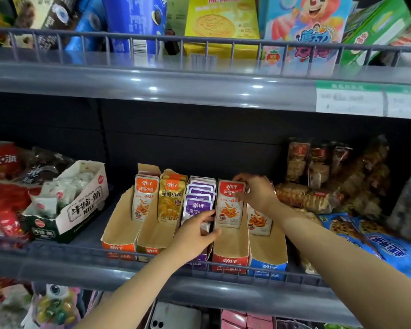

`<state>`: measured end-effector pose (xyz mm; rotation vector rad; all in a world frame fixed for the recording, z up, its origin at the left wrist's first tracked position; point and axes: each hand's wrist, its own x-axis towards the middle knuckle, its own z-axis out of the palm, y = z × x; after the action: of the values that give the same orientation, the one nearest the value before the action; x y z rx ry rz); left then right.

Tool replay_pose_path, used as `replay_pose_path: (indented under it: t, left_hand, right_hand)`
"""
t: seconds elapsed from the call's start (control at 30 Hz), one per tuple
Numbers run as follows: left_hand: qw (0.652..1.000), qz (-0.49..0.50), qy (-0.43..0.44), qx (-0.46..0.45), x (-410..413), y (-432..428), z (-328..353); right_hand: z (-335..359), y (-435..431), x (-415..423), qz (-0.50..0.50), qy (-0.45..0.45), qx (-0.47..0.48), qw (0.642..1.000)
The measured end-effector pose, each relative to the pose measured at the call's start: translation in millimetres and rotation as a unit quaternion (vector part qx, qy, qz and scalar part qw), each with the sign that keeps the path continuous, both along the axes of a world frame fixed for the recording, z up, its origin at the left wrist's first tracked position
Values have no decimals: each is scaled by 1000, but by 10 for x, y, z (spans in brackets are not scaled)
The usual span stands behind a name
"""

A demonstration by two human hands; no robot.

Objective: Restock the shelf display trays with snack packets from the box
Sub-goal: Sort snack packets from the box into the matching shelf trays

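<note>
Fingers (242, 178) of the right hand (259, 192) curl over the top edge of a red packet (228, 210) with the thumb against its face, so the hand pinches it near the top. That hold keeps the packet upright as it stands at the back of the red tray (230, 248), whose cardboard floor in front lies bare. The packet's foot seems to meet the tray floor, though I cannot tell whether it rests there fully. The left hand (195, 237) reaches in from below, its fingers (205, 216) bent across the front of the purple packets (198, 205) and its thumb near the wall between the purple tray (196, 260) and the red one. It appears to clasp the right edge of the front packet, most likely to hold that leaning stack aside so the red packet has room to settle. The task's thing thus lies between the right fingers and thumb, just beside the left fingertips. On the same shelf (223, 287), the orange tray (119, 233), gold tray (152, 233) and blue tray (267, 248) carry packets only toward the back. No supply box shows. Judging by the bare tray floors, a good deal of restocking is left.
</note>
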<state>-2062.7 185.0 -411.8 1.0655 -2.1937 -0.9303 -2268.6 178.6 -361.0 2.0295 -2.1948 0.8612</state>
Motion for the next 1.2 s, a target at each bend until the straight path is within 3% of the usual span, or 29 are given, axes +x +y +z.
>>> replay_pose_path:
  t: [0.1,0.37,0.53,0.67,0.77,0.87,1.0,1.13,1.2]
  left_hand:
    - [1000,0,4,-1,7,-4,-5]
    - [1000,1,21,2,36,57,35]
    - [999,-5,25,-26,172,210,90]
    - [991,-3,-18,-134,483,423,44]
    - [985,-9,-56,-166,792,655,-129]
    - [981,-19,-116,-152,1116,930,-501]
    - [982,-21,-172,-76,1560,1282,-1124]
    - [958,0,-277,-78,1874,1502,-1639]
    - [965,-8,-261,-24,1947,1603,-1850]
  right_hand:
    - [-38,-28,17,-31,79,11,996]
    - [-32,115,116,-50,101,2,994]
    - [-29,400,218,-35,22,-12,999]
    - [-124,818,468,29,-36,8,999]
    - [-352,1215,729,85,-66,23,994]
    - [-744,1628,990,132,-63,40,988]
    - [-1302,2105,1294,141,8,75,987]
    - [-1879,2448,1510,144,-48,163,975]
    - [-2166,2576,1582,134,-73,220,963]
